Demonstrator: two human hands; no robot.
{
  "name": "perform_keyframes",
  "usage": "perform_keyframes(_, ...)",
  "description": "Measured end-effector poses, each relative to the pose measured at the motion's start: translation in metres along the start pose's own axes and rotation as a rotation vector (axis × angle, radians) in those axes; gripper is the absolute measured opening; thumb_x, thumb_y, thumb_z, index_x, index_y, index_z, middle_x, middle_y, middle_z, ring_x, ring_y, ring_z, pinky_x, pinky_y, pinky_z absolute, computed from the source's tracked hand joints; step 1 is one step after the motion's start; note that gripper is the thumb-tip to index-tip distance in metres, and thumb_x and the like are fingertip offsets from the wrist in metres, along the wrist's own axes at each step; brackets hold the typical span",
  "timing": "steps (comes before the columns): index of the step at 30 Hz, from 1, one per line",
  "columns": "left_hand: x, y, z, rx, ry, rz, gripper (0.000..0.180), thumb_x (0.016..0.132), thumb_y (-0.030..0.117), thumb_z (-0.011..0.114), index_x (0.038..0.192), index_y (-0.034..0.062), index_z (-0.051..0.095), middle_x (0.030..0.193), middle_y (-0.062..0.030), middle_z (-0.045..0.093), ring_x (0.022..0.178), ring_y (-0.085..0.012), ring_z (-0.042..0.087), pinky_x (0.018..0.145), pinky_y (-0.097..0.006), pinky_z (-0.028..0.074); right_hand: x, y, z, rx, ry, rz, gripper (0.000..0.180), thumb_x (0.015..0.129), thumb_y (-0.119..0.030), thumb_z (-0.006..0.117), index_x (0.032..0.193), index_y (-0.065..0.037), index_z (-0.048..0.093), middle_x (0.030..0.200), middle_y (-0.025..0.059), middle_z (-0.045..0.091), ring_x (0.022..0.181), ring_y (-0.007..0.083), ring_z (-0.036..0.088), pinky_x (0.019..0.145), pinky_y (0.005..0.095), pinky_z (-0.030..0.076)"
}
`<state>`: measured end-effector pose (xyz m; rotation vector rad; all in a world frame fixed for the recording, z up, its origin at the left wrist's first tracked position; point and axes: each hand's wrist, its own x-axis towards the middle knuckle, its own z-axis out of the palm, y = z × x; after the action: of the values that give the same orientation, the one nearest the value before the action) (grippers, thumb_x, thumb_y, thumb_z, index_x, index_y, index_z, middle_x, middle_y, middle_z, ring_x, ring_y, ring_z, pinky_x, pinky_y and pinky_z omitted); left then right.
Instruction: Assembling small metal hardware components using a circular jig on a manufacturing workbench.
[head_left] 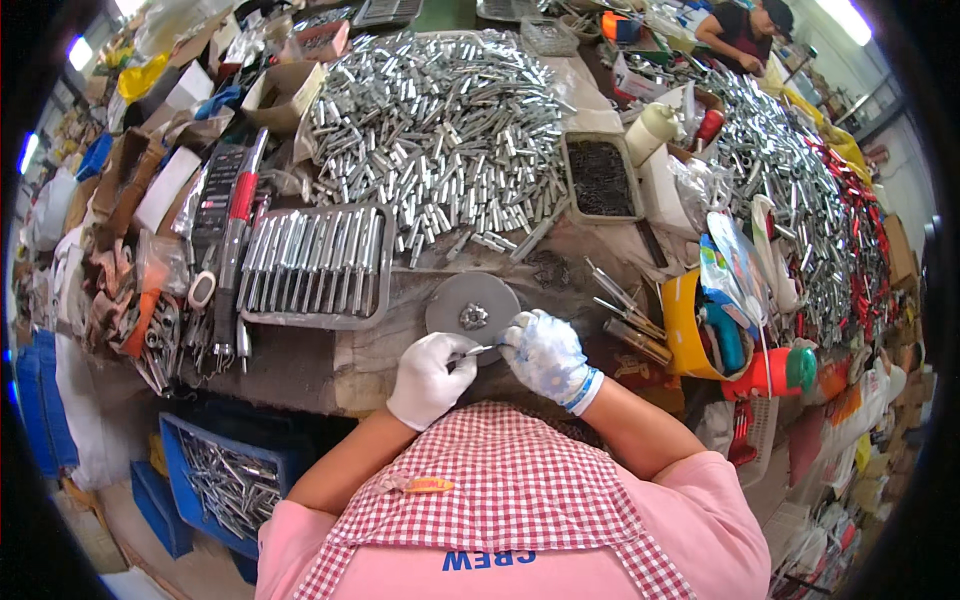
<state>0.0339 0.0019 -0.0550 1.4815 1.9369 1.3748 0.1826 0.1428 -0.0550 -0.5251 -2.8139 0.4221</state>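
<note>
My left hand [432, 380], in a white glove, pinches a small slim metal rod [481, 350] that points to the right. My right hand [546, 358], in a white glove with blue stains, has its fingers pinched together at the rod's right end. Whatever small thing those fingers hold is too small to make out. Just beyond both hands lies a round grey dish [440, 306] with a little heap of small metal parts [473, 316] in its middle. To the left, a clear plastic tray [383, 290] holds a row of long metal sockets [312, 262].
A large pile of shiny metal tubes [440, 130] covers the far table. A tray of dark small parts [600, 178], a white bottle [650, 133] and a yellow container [690, 325] stand right. A blue bin [180, 470] sits lower left. Another person [742, 35] works far right.
</note>
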Motion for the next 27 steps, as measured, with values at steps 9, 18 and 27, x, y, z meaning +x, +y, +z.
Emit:
perform_keyframes(9,0.015,0.027,0.002,-0.489,0.192,-0.226,0.031,0.087,-0.001,0.062,0.117,-0.0062,0.054,0.092,-0.0066,0.062,0.080,-0.0105,0.059,0.075,-0.025,0.050,-0.001,-0.030,-0.017,0.689,0.054,0.184,0.020,0.078,-0.013,0.071,0.098,-0.008,0.069,0.089,0.0131,0.068,0.082,0.0315,0.067,0.073,0.0384,0.054)
perform_keyframes(18,0.023,0.029,-0.023,-0.176,0.001,-0.272,0.051,0.086,0.000,0.058,0.134,-0.0099,0.046,0.089,-0.0091,0.064,0.077,-0.0143,0.062,0.074,-0.028,0.051,-0.009,0.097,-0.076,-0.158,0.156,0.521,0.031,0.077,-0.030,0.073,0.100,-0.009,0.071,0.094,0.0125,0.068,0.089,0.0319,0.065,0.079,0.0420,0.052)
perform_keyframes(27,0.019,0.022,-0.023,-0.200,0.012,-0.223,0.061,0.082,-0.001,0.062,0.139,-0.0100,0.039,0.093,-0.0102,0.065,0.085,-0.0150,0.063,0.081,-0.028,0.051,0.021,0.107,-0.068,-0.422,-0.313,0.655,0.011,0.073,-0.016,0.067,0.079,-0.012,0.073,0.087,0.0136,0.071,0.087,0.0331,0.069,0.077,0.0415,0.054)
